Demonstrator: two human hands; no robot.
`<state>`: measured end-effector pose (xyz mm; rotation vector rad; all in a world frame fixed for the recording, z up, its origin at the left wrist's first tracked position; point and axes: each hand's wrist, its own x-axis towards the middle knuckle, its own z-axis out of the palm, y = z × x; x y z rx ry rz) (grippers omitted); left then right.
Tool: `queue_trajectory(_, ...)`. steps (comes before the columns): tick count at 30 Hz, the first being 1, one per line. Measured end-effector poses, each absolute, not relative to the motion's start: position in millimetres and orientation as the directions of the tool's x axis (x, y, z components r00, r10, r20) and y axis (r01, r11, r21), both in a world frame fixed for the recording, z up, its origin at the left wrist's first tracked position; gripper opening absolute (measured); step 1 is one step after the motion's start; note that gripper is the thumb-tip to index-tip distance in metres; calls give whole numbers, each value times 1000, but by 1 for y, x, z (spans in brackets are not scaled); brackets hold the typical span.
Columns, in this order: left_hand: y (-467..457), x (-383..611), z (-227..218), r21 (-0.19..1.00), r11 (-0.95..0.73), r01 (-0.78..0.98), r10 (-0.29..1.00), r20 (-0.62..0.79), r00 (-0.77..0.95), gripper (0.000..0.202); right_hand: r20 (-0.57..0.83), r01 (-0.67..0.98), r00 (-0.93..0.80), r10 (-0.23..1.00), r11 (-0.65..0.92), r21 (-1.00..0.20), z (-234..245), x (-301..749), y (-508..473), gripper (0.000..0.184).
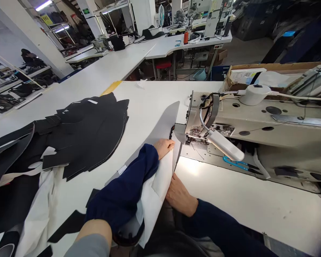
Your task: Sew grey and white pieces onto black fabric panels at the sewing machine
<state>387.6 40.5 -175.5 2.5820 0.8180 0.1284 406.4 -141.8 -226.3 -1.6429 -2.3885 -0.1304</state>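
Note:
A piece of white and grey fabric (160,175) hangs over the table's front edge, and its far end lies beside the sewing machine's needle area. From above, my left hand (163,147) presses on this fabric with bent fingers, close to a dark strip (172,132) that looks like a zipper. Lower down, at the fabric's right edge, my right hand (179,194) grips it; some of its fingers are hidden. To the right stands the sewing machine (273,121), with a white lamp (226,145) on a flexible neck. A grey flat panel (160,123) extends beyond my left hand.
Stacked black fabric pieces (93,132) spread over the left side of the white table (198,85). Blue-handled snips (235,162) lie under the machine arm. Behind the machine is a cardboard box (227,80) of items. Black scraps (69,225) lie near my left forearm.

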Motion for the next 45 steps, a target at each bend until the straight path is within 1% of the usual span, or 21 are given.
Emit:
queue_trajectory(2,39,382,-171,381,-772,509,513,-100,853,30,299,928,-320,899,362,-94,-225,407,-141,19)
queue_trajectory(3,37,379,-170,360,-780,512,505,-122,855,30,329,925,-314,890,365,-107,-225,407,-141,17)
queue_trajectory(5,29,377,-171,315,-772,552,538,-138,832,32,357,921,-309,881,371,-119,-228,407,-143,15)
queue_trajectory(8,19,382,-175,265,-738,621,618,-103,779,37,359,919,-315,878,378,-117,-237,407,-146,15)
queue_trajectory(10,16,388,-178,253,-732,633,634,-88,768,39,369,915,-323,872,387,-113,-241,408,-147,16)
queue_trajectory(13,18,396,-182,240,-749,617,615,-94,783,42,370,911,-336,866,398,-105,-241,410,-146,15)
queue_trajectory(16,21,400,-182,198,-769,608,600,-105,793,42,386,907,-340,858,408,-106,-239,413,-145,14)
queue_trajectory(20,20,401,-179,151,-775,614,594,-159,789,39,412,906,-337,846,410,-101,-240,413,-144,12)
queue_trajectory(23,19,401,-176,136,-782,608,584,-184,791,40,400,907,-337,852,407,-103,-239,413,-145,12)
queue_trajectory(27,19,402,-174,109,-799,591,569,-180,803,39,354,904,-354,866,414,-106,-233,415,-147,14)
queue_trajectory(30,18,406,-173,112,-799,591,567,-188,802,40,297,895,-381,876,430,-118,-230,421,-150,12)
queue_trajectory(32,17,411,-171,130,-796,592,564,-196,802,39,291,888,-398,870,445,-114,-229,426,-152,11)
queue_trajectory(35,15,421,-169,156,-795,586,556,-199,807,38,329,888,-393,859,447,-105,-227,436,-153,12)
queue_trajectory(42,13,441,-171,164,-801,576,547,-189,815,39,425,901,-357,832,426,-78,-224,454,-151,12)
queue_trajectory(45,13,443,-173,213,-775,594,558,-208,803,39,401,906,-346,848,412,-91,-225,456,-152,15)
